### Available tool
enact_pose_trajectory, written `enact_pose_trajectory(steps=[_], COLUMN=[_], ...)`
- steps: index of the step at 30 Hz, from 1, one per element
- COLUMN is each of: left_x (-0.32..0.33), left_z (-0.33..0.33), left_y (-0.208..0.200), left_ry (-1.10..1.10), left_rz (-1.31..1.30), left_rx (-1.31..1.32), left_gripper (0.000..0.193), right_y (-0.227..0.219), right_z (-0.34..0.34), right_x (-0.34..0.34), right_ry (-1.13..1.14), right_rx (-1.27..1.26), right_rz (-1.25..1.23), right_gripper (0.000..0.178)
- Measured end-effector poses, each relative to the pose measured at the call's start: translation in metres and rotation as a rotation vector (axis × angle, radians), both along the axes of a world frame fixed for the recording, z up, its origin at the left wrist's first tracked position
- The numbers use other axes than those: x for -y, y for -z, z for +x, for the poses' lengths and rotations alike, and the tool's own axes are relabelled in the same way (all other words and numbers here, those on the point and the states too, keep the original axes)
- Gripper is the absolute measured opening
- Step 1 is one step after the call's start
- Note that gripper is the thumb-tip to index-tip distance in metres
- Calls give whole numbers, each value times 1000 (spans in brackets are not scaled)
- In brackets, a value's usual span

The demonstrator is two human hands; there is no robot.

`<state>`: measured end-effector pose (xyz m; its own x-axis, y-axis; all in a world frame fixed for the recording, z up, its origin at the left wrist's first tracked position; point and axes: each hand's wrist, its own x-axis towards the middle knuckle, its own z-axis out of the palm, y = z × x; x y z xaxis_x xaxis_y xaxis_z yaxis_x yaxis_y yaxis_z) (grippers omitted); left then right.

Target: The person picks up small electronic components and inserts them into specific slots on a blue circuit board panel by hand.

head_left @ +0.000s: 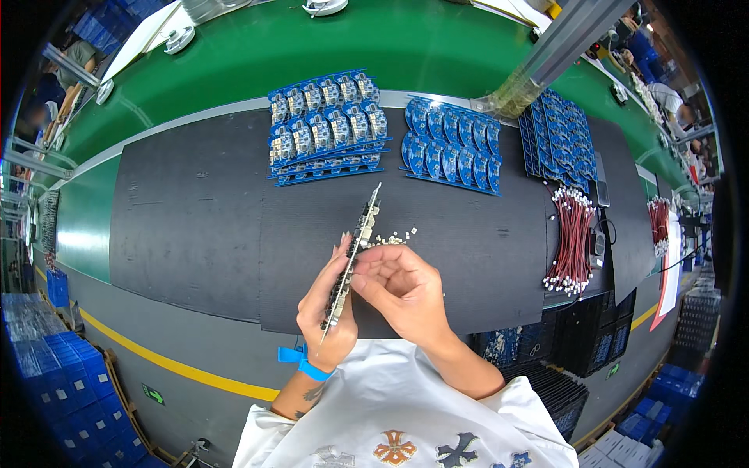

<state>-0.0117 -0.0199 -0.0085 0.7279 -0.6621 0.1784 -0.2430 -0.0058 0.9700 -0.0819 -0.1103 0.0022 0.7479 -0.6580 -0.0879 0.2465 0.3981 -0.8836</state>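
Held on edge in front of me is a circuit board panel (350, 265), dark and pale parts along its face. My left hand (326, 308) grips its lower half, a blue wrist strap (303, 362) below it. On the panel's right side, my right hand (403, 288) has its fingers curled, thumb and fingertips against or very near the board; whether they pinch a small part is hidden. Behind the right hand, small white connectors (394, 239) lie scattered on the black mat (195, 218).
Stacked blue circuit board panels (328, 125) stand at the back, with further panels (452, 147) beside them and a pile (558, 140) at right. A bundle of red wires with white ends (572, 242) lies right. A metal post (546, 58) rises behind; black crates (593, 335) sit below the table.
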Motion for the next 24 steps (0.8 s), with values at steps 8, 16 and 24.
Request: enact_pose_trajectory(steps=[8, 16, 24], left_x=[-1, 2, 3], left_z=[-1, 0, 0], left_y=[2, -1, 4], left_ry=[-17, 13, 21], left_rz=[-19, 2, -58], left_rx=[-66, -7, -26], left_gripper=[36, 38, 44], right_y=[1, 5, -9], right_z=[-2, 0, -2], right_x=[1, 3, 0], right_ry=[-41, -4, -5], right_rx=[-48, -16, 80], right_rz=[2, -3, 30], right_gripper=[22, 22, 24])
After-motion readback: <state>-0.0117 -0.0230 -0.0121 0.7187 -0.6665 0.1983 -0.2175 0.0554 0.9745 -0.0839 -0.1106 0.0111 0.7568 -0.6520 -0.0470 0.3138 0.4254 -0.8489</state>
